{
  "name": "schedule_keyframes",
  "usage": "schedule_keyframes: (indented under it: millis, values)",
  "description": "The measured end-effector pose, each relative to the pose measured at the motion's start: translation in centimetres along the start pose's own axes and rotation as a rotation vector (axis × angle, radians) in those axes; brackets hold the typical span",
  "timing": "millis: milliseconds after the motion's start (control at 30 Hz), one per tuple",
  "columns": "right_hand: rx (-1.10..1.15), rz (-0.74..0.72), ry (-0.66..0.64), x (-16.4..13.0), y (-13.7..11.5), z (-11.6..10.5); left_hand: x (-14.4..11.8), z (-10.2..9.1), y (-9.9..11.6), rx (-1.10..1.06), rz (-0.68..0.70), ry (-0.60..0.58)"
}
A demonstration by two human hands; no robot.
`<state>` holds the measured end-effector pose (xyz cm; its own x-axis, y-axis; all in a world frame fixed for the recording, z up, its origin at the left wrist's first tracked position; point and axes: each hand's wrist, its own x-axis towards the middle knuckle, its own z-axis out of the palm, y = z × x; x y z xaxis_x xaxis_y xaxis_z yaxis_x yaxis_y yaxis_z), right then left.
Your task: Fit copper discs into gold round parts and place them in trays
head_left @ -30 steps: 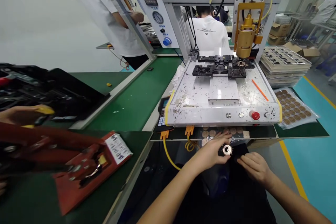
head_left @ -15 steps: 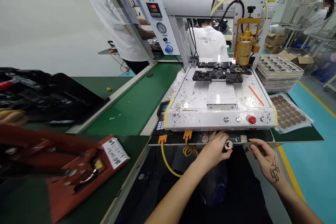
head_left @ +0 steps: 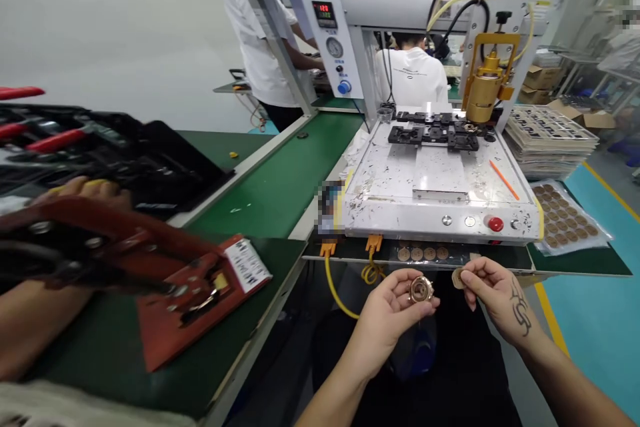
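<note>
Your left hand is curled palm-up around a small round metal part, fingers and thumb pinching its rim, and your right hand holds a thin tan disc between thumb and fingertips just beside it. Half a second ago both hands sat higher, up against the bench edge with the right fingers reaching for the discs there; now they have drawn back toward your lap and the disc is lifted clear, close to the metal part but not touching it. Your view has also swung left, so the machine sits further right than before.

To your left, another person's hand rests on the lever of a red hand press on the green bench, where earlier only the fingertips showed.

Just past your hands, a row of tan discs lies on the dark shelf under the white machine base, whose front carries a red button. A bag of discs lies to the right of it. Farther back, black fixtures sit under the gold dispensing head, with a stack of trays beside it and a person in a white shirt beyond.
</note>
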<state>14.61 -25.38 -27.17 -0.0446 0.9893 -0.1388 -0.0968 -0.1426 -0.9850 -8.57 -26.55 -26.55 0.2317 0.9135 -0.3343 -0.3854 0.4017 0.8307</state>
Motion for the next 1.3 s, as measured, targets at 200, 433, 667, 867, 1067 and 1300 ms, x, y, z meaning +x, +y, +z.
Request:
schedule_keyframes:
  millis: [200,433,667,867,1067,1300]
  values:
    - [0.066,0.092,-0.124,-1.0,0.1,1.4,-2.6,-0.7,0.0,-0.121,-0.042,0.047]
    - [0.144,0.238,-0.231,-1.8,-0.3,2.3,-5.0,-1.3,-0.3,-0.213,0.001,0.0]
    - [0.051,0.237,-0.316,-2.2,-0.6,2.6,-5.6,-1.6,-0.1,-0.216,0.038,0.006]
    - [-0.012,0.249,-0.357,-2.3,-0.5,2.5,-5.8,-1.6,0.1,-0.21,0.062,0.0]
    - [-0.145,0.117,-0.371,-2.0,-1.7,3.5,-5.7,-1.6,-0.1,-0.21,0.044,-0.012]
    - [-0.292,-0.036,-0.41,-2.4,-2.7,5.6,-5.8,-1.1,-0.3,-0.178,0.079,-0.012]
